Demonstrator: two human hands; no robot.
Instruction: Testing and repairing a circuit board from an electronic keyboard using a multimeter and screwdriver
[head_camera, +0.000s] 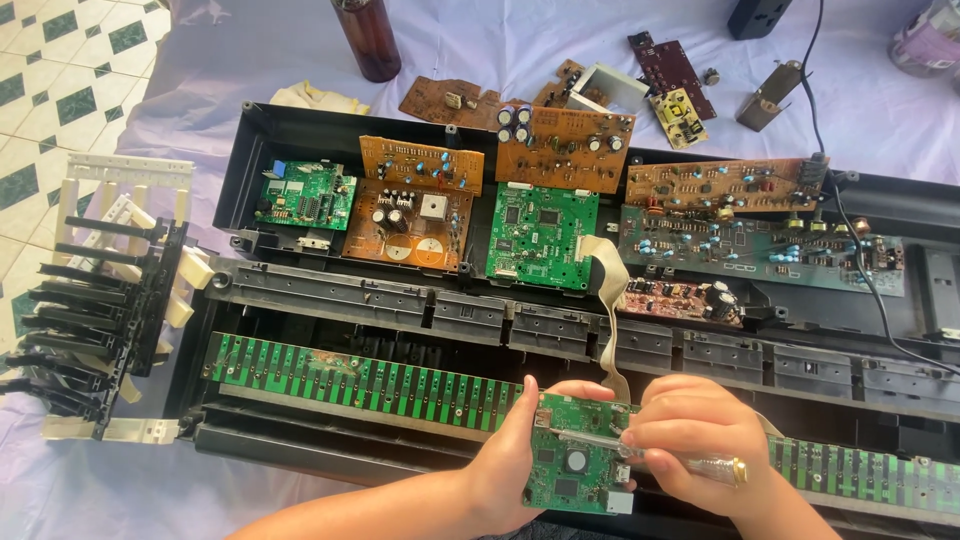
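Head view: The left hand (500, 465) holds a small green circuit board (575, 455) by its left edge, thumb on top, fingers under. The board sits at 6 o'clock in the pic, just above the near edge of the open black keyboard case (255, 140).

The right hand (690, 440) is closed around a screwdriver (700, 465) w/ a clear handle & gold end. The handle end pokes out at 3 o'clock from the hand. The thin metal tip lies across the small board, pointing to 9 o'clock. Both hands are close, w/ the board between them.

Under the hands runs a long green key strip (350, 380), going from 9 o'clock to 3 o'clock. A flat grey ribbon cable (612, 300) hangs down from 12 o'clock toward the hands.

Inside the case at 12 o'clock sit more boards: a big green board (542, 235), an orange-brown board (410, 225), & a little green board (305, 197) at 10 o'clock.

At 9 o'clock, off the case, lies a stack of black & white keys (100, 300). A brown bottle (368, 40) stands at 11 o'clock on the light purple cloth (200, 60). Loose brown board bits (450, 98) lie near it.
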